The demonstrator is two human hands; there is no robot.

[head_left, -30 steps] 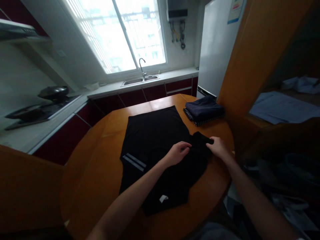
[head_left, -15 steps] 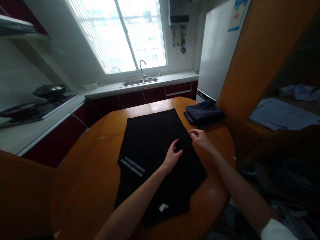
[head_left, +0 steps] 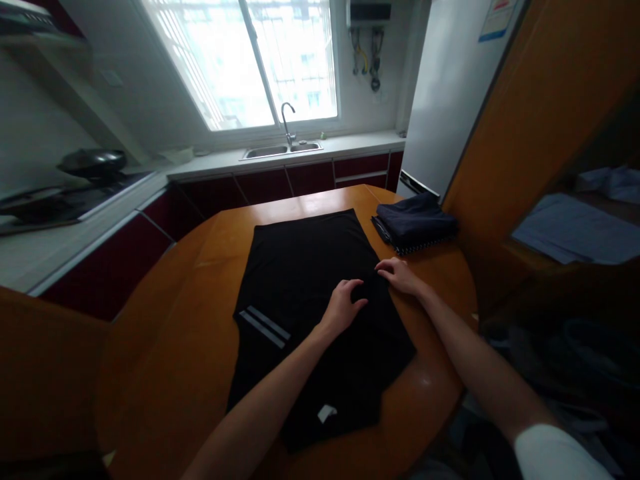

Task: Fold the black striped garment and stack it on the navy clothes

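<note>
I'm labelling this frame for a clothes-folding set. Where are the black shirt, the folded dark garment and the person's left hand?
black shirt [head_left: 305,267]: head view, on its flat upper middle.
folded dark garment [head_left: 415,217]: head view, on its top layer.
left hand [head_left: 343,308]: head view, on the back of the hand.

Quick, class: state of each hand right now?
Left hand: open, resting on the black garment.
Right hand: open, fingers at the garment's right edge.

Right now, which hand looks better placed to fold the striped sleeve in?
Probably the left hand. It rests mid-shirt, on the side nearer the striped sleeve. The right hand presses the shirt's opposite edge, so it would have to cross over the left.
</note>
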